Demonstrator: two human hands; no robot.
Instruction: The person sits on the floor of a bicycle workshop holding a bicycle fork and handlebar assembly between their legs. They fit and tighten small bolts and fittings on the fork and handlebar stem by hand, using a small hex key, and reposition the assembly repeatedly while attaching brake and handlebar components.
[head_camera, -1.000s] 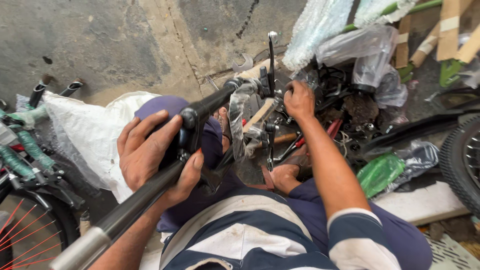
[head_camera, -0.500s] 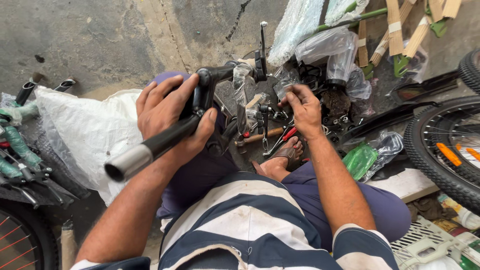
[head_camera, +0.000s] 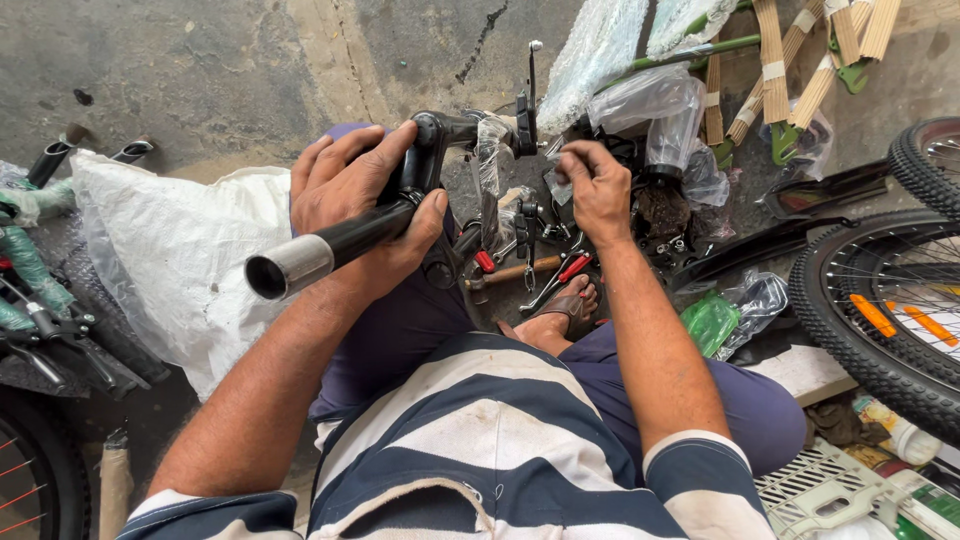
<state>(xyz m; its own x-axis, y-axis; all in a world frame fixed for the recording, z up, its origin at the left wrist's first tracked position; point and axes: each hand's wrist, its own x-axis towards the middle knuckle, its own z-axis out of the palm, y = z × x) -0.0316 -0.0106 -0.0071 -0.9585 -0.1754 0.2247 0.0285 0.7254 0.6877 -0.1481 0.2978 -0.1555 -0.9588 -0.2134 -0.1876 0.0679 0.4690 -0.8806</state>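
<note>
Since the earlier frame the handlebar stem had swung so that its open silver end pointed back toward the person, and the right hand had risen from the tool pile to the plastic wrapping just beyond the grip. At this moment the left hand was closed full round the black tube, thumb underneath and fingers over the top, holding it off the ground above the lap. Ahead of that grip sat the clamp head with the wrapping hanging from it; the right hand's fingertips were pinched on a clear scrap of it (how tightly could not be told). Below the grip, on the floor, lay a hammer and red-handled pliers beside the person's sandalled foot. Off to the right of the grip stood a bicycle wheel, well apart. As a judgement, the unwrapping looked only part done: plastic covered the clamp end, the tube near the palm was bare, and the tools lay untouched
</note>
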